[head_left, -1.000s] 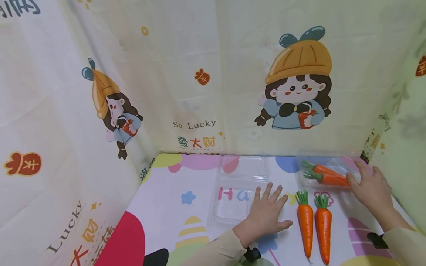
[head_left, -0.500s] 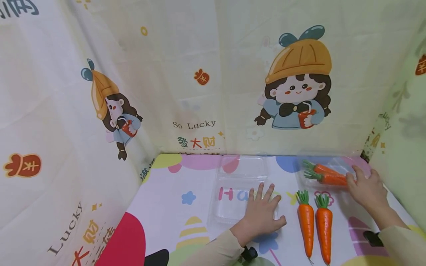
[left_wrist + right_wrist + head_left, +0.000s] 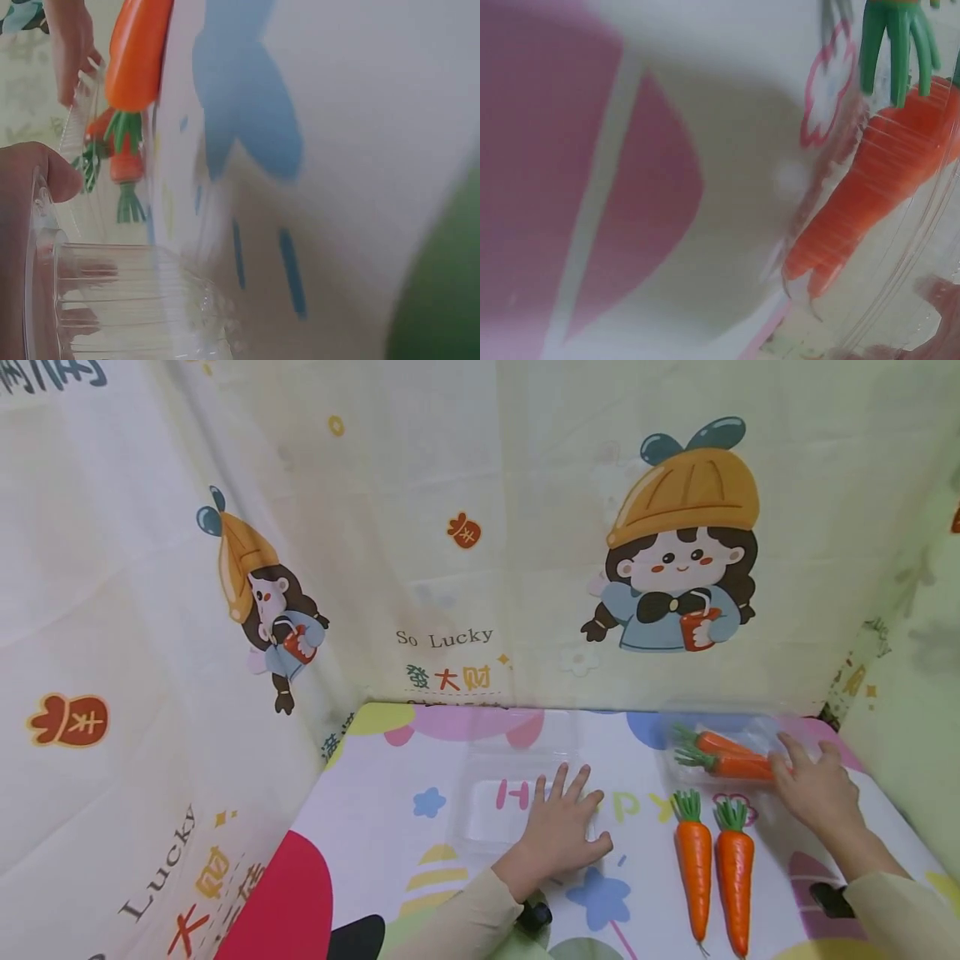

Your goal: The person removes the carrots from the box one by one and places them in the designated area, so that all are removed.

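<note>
My left hand point(image 3: 562, 831) rests with spread fingers on the right side of a clear plastic clamshell box point(image 3: 480, 822), whose lid is folded back. In the left wrist view, the ribbed wall of that box point(image 3: 120, 300) shows beside the thumb point(image 3: 64, 176). My right hand point(image 3: 817, 785) touches the right end of a second clear box point(image 3: 686, 775), fingers spread and slightly bent. Two orange carrots point(image 3: 742, 767) with green tops lie inside this box; the right wrist view shows them point(image 3: 877, 180) through its wall. Another two carrots, left point(image 3: 693, 868) and right point(image 3: 735, 893), lie side by side on the table between my hands.
The white table point(image 3: 390, 785) carries coloured prints and letters. Cream patterned cloth point(image 3: 540, 527) hangs behind it and along both sides. A red and black shape point(image 3: 277, 902) is at the table's left front. A dark wrist camera point(image 3: 534, 917) sits under my left sleeve.
My left hand and the left box have slid to the left. The right box, with its carrots, has shifted slightly left along with my right hand. The loose carrots stay where they were.
</note>
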`<action>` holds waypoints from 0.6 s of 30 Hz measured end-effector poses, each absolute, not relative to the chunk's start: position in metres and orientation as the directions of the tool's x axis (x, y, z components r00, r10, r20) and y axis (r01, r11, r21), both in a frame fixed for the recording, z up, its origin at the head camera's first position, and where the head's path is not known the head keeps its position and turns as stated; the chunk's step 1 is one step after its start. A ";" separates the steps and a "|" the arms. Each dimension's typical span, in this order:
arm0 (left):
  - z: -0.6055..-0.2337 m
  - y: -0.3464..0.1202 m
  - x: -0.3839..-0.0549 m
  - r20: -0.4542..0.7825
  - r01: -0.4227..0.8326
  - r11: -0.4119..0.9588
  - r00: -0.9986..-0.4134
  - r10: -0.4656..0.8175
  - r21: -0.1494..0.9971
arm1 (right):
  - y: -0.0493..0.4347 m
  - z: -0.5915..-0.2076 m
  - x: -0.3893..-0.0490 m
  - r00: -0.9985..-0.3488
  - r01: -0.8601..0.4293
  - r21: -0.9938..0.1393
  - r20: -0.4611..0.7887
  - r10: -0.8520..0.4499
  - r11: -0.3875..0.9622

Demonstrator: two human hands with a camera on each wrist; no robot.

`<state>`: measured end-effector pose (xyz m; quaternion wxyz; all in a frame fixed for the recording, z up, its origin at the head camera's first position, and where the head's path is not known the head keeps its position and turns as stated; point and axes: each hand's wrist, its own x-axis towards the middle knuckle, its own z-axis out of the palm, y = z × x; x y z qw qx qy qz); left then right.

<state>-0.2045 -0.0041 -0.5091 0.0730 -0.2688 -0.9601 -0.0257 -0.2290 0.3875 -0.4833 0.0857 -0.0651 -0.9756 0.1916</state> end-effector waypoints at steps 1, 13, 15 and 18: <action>-0.509 -0.007 -0.205 0.156 0.521 0.853 -0.844 0.514 0.008 | 0.385 -0.484 -0.230 -0.977 0.094 -0.383 0.140 0.158 0.919; -0.505 -0.038 -0.209 0.137 0.519 0.854 -0.846 0.516 -0.009 | 0.341 -0.483 -0.239 -0.983 0.095 -0.392 0.105 0.147 0.915; -0.505 -0.043 -0.209 0.137 0.516 0.856 -0.848 0.512 -0.006 | 0.333 -0.483 -0.241 -0.985 0.099 -0.391 0.095 0.147 0.915; -0.504 -0.048 -0.208 0.131 0.514 0.857 -0.851 0.508 0.017 | 0.324 -0.483 -0.243 -0.986 0.098 -0.384 0.089 0.143 0.918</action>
